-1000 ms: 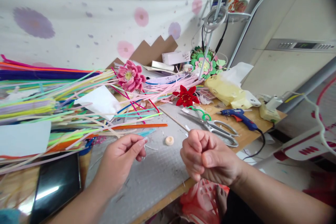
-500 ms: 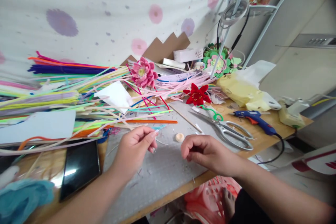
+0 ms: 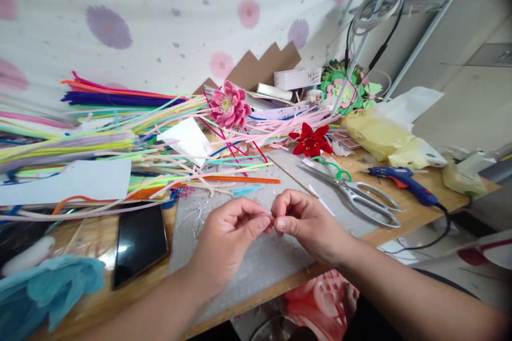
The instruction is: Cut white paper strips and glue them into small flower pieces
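My left hand [image 3: 230,234] and my right hand [image 3: 306,221] meet fingertip to fingertip over the grey cutting mat [image 3: 260,256]. Both are pinched closed on a tiny pale piece between them, too small to name. Large scissors [image 3: 356,197] lie just right of my right hand. A heap of coloured pipe cleaners [image 3: 120,144] spreads behind my left hand.
A black phone [image 3: 138,242] lies on the left of the wooden desk. A red flower [image 3: 311,140], a pink flower [image 3: 230,106], a blue glue gun [image 3: 404,178] and a yellow bag [image 3: 380,136] sit behind. Blue cloth [image 3: 44,290] is at the near left. A lamp stand [image 3: 374,16] rises at the back right.
My right hand came down and left from a raised fist to meet my left hand, which shifted right. The small cream disc on the mat is no longer in sight. The camera turned leftward.
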The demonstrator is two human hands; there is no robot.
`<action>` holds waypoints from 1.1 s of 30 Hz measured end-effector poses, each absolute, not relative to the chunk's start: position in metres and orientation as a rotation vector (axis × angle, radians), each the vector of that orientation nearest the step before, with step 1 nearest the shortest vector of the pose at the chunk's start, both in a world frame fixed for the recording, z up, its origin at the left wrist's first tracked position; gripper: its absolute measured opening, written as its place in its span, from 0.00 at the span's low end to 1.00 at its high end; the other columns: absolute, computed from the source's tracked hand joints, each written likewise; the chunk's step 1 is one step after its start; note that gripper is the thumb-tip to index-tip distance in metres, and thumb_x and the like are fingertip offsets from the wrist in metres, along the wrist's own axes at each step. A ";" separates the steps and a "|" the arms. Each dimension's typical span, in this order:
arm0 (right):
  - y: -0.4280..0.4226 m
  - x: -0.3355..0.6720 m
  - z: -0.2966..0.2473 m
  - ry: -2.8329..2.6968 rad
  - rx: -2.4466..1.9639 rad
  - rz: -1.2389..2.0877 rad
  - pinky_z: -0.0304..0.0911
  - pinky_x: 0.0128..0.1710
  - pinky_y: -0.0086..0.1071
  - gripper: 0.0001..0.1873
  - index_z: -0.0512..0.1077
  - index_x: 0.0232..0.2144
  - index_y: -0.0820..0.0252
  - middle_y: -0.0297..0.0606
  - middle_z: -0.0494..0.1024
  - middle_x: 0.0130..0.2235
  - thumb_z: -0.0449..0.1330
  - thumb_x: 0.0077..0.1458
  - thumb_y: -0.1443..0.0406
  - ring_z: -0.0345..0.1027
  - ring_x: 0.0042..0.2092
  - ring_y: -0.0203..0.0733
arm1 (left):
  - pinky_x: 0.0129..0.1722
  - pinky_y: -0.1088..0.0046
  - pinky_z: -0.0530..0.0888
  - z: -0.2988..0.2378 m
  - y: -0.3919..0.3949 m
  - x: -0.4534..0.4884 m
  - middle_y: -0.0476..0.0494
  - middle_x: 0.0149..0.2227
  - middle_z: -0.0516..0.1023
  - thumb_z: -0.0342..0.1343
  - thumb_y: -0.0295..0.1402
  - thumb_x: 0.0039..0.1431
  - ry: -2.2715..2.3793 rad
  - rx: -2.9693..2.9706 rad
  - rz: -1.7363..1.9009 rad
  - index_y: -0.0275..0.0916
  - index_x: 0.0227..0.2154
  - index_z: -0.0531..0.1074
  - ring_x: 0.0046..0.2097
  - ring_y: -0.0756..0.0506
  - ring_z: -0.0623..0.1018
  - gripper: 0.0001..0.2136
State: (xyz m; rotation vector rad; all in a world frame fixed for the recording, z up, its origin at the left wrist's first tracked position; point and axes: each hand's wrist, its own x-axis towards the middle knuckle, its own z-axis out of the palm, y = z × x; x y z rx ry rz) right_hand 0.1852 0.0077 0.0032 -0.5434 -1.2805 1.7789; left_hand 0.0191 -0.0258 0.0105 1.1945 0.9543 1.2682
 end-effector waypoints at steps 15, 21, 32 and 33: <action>0.009 0.176 0.004 -1.268 -0.635 1.711 0.52 0.28 0.26 0.16 0.67 0.23 0.61 0.28 0.67 0.23 0.72 0.42 0.61 0.56 0.27 0.30 | 0.33 0.78 0.74 0.020 -0.026 0.019 0.50 0.27 0.79 0.63 0.21 0.47 0.969 1.338 1.421 0.41 0.23 0.79 0.31 0.50 0.77 0.07; 0.010 0.179 0.008 -1.314 -0.720 1.707 0.52 0.27 0.26 0.18 0.67 0.21 0.62 0.27 0.67 0.22 0.72 0.39 0.60 0.56 0.25 0.29 | 0.31 0.76 0.73 0.020 -0.022 0.018 0.49 0.26 0.78 0.62 0.23 0.47 0.982 1.343 1.323 0.40 0.22 0.78 0.30 0.49 0.76 0.05; 0.008 0.177 0.004 -1.281 -0.619 1.743 0.60 0.30 0.27 0.14 0.69 0.22 0.61 0.29 0.73 0.23 0.72 0.41 0.63 0.65 0.27 0.32 | 0.30 0.76 0.71 0.016 -0.019 0.018 0.50 0.23 0.78 0.64 0.26 0.45 0.982 1.097 1.251 0.40 0.21 0.78 0.28 0.51 0.75 0.03; 0.008 0.178 0.003 -1.265 -0.596 1.756 0.61 0.31 0.28 0.13 0.69 0.22 0.61 0.30 0.74 0.24 0.71 0.42 0.63 0.67 0.28 0.33 | 0.31 0.76 0.71 0.016 -0.020 0.018 0.50 0.23 0.79 0.65 0.27 0.46 0.965 1.074 1.239 0.39 0.22 0.78 0.28 0.51 0.75 0.02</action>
